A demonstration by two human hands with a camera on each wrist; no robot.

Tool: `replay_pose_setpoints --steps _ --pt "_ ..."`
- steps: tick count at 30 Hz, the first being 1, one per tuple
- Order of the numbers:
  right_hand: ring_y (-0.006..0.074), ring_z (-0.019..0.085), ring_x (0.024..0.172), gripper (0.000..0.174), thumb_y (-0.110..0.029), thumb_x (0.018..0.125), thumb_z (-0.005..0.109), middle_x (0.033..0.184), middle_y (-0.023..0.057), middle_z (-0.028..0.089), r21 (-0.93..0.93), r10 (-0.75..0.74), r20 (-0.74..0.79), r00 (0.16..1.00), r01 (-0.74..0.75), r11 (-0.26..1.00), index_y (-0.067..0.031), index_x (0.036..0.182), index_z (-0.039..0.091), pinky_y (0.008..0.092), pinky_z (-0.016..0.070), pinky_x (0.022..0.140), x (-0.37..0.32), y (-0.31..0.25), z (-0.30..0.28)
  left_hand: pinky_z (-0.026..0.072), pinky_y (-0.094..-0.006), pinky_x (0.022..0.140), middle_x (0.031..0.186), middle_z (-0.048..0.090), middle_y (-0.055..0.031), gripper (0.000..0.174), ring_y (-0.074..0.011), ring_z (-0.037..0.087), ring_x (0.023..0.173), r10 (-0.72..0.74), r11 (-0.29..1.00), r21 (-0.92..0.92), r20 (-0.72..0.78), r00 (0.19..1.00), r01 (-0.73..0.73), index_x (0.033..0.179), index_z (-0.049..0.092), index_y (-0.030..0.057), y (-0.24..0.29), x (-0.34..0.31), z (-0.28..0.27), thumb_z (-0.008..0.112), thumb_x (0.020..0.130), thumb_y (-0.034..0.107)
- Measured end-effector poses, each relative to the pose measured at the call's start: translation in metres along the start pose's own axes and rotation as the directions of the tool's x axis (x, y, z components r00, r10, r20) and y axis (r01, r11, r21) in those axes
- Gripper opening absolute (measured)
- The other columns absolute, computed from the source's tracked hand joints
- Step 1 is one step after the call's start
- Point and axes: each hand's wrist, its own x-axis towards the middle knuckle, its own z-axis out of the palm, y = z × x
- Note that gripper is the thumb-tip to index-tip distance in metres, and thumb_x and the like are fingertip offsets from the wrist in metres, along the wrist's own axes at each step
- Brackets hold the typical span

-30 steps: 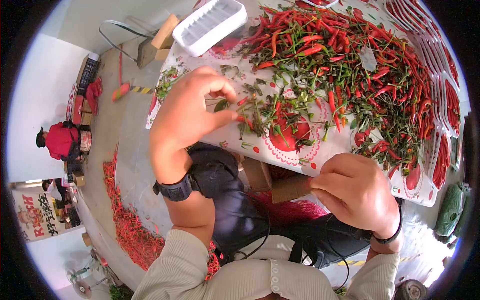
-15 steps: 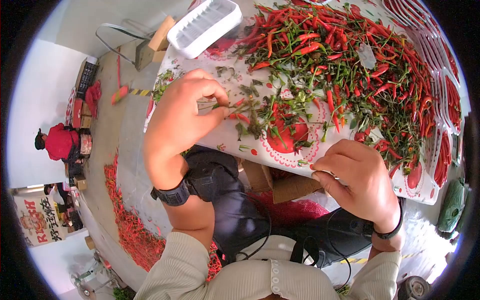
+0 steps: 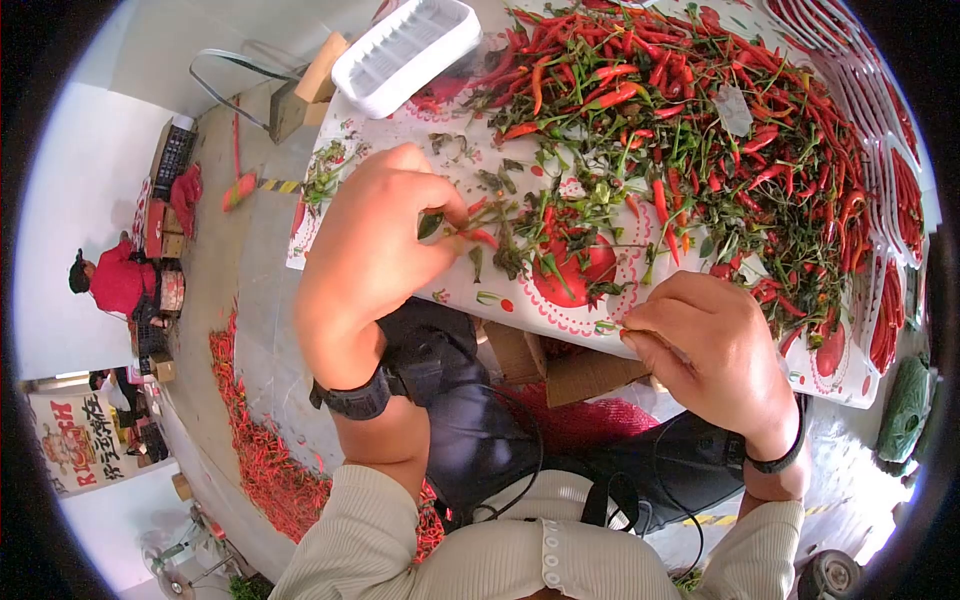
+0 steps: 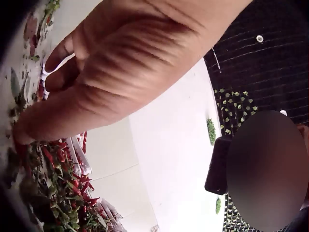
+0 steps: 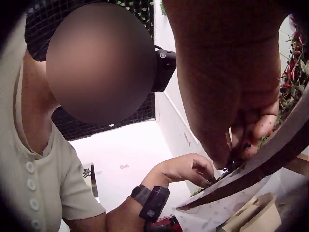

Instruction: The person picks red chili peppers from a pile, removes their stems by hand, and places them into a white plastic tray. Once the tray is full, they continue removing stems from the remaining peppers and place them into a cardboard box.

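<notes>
Red chili peppers with green stems and leaves form a large heap [image 3: 690, 110] on the patterned table. My left hand [image 3: 375, 235] reaches over the table's left side, fingers curled, thumb and index fingertips at a red chili [image 3: 481, 237]. A leaf shows beside these fingers; I cannot tell whether the chili is pinched. In the left wrist view the thumb [image 4: 58, 113] comes down at the red peppers. At the table's front edge my right hand [image 3: 715, 355] pinches a chili pepper between thumb and curled fingers, mostly hidden. A thin pale stem [image 5: 230, 137] shows there.
A white foam tray [image 3: 405, 55] stands at the table's back left. Filled trays of chilies [image 3: 885, 250] line the right edge. Below the front edge is an open cardboard box [image 3: 590, 378]. More chilies [image 3: 265, 460] lie on the left; a person [image 3: 120, 280] is farther off.
My right hand has risen slightly toward the table edge, its fingertips staying together. The left hand has shifted slightly and stays near the same loose chilies.
</notes>
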Motion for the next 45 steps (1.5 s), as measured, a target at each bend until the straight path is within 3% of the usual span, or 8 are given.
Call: replay_pose_setpoints --steps 6,9,15,22,25,32,42,45 --pt "0.0313 0.065 0.076 0.016 -0.002 0.078 0.076 0.084 0.0111 0.066 -0.011 -0.005 -0.003 1.000 0.005 1.000 -0.0024 0.093 0.071 0.0401 0.0530 0.067 0.001 0.001 0.001 0.0477 -0.0419 0.076 0.083 0.060 -0.0120 0.014 -0.0330 0.061 0.088 -0.110 0.990 -0.084 0.014 0.994 0.111 0.080 0.074 0.0066 0.000 0.005 0.002 0.079 0.067 0.006" --pt "0.0315 0.065 0.077 0.016 -0.002 0.078 0.076 0.084 0.0115 0.066 -0.006 -0.006 -0.011 1.000 0.006 1.000 -0.0025 0.093 0.071 0.0404 0.0530 0.067 0.000 0.001 0.001 0.0486 -0.0418 0.076 0.085 0.061 -0.0118 0.014 -0.0323 0.062 0.087 -0.237 0.972 -0.042 -0.165 0.958 0.233 0.081 0.073 0.0057 -0.010 0.001 0.003 0.079 0.068 0.006" --pt "0.0322 0.065 0.073 0.015 -0.008 0.082 0.075 0.085 0.0123 0.065 -0.010 -0.065 -0.125 0.990 0.065 0.998 -0.0033 0.095 0.069 0.0412 0.0541 0.064 0.000 0.004 0.004 0.0502 -0.0411 0.071 0.085 0.061 -0.0097 0.015 -0.0307 0.063 0.084 -0.104 0.987 0.050 -0.513 0.852 0.150 0.082 0.069 0.0061 0.006 0.011 -0.001 0.077 0.070 0.005" --pt "0.0245 0.065 0.073 0.021 -0.003 0.081 0.078 0.086 0.0110 0.069 0.228 0.221 -0.302 0.927 -0.155 0.961 -0.0022 0.101 0.071 0.0345 0.0526 0.065 0.005 -0.014 -0.001 0.0482 -0.0359 0.068 0.083 0.060 -0.0091 0.023 -0.0264 0.061 0.077 0.231 0.923 -0.210 -0.369 0.900 -0.323 0.082 0.069 0.0060 0.070 0.021 0.018 0.080 0.063 0.001" --pt "0.0200 0.064 0.072 0.022 0.000 0.080 0.079 0.085 0.0091 0.069 0.216 0.151 -0.332 0.931 -0.080 0.973 -0.0012 0.100 0.071 0.0310 0.0519 0.065 0.003 -0.007 -0.003 0.0475 -0.0367 0.068 0.083 0.058 -0.0085 0.023 -0.0269 0.060 0.078 0.263 0.894 -0.271 -0.326 0.908 -0.357 0.080 0.068 0.0052 0.083 0.024 0.028 0.082 0.061 0.003" --pt "0.0299 0.068 0.073 0.016 -0.001 0.080 0.075 0.085 0.0109 0.069 0.089 0.151 -0.327 0.933 -0.128 0.988 -0.0046 0.095 0.069 0.0396 0.0539 0.063 -0.007 -0.002 -0.008 0.0514 -0.0391 0.077 0.092 0.063 -0.0098 0.029 -0.0296 0.063 0.088 0.286 0.861 -0.334 -0.302 0.909 -0.382 0.094 0.071 0.0050 0.077 0.037 0.039 0.082 0.068 0.007" --pt "0.0256 0.065 0.072 0.013 -0.011 0.079 0.076 0.083 0.0066 0.063 -0.157 -0.168 0.059 0.984 0.175 0.972 -0.0083 0.090 0.069 0.0410 0.0517 0.060 -0.032 -0.011 0.007 0.0466 -0.0456 0.104 0.125 0.062 -0.0122 0.045 -0.0342 0.058 0.119 0.247 0.956 -0.115 -0.190 0.950 -0.271 0.116 0.068 0.0087 0.076 0.041 0.055 0.082 0.076 0.024" --pt "0.0303 0.063 0.073 0.015 -0.012 0.082 0.074 0.082 0.0090 0.060 -0.140 -0.101 -0.139 0.985 0.082 0.987 -0.0064 0.093 0.067 0.0434 0.0519 0.062 -0.027 -0.011 0.003 0.0461 -0.0470 0.101 0.117 0.063 -0.0113 0.037 -0.0350 0.059 0.113 0.286 0.945 -0.095 -0.231 0.930 -0.314 0.110 0.068 0.0070 0.074 0.040 0.061 0.078 0.078 0.023"
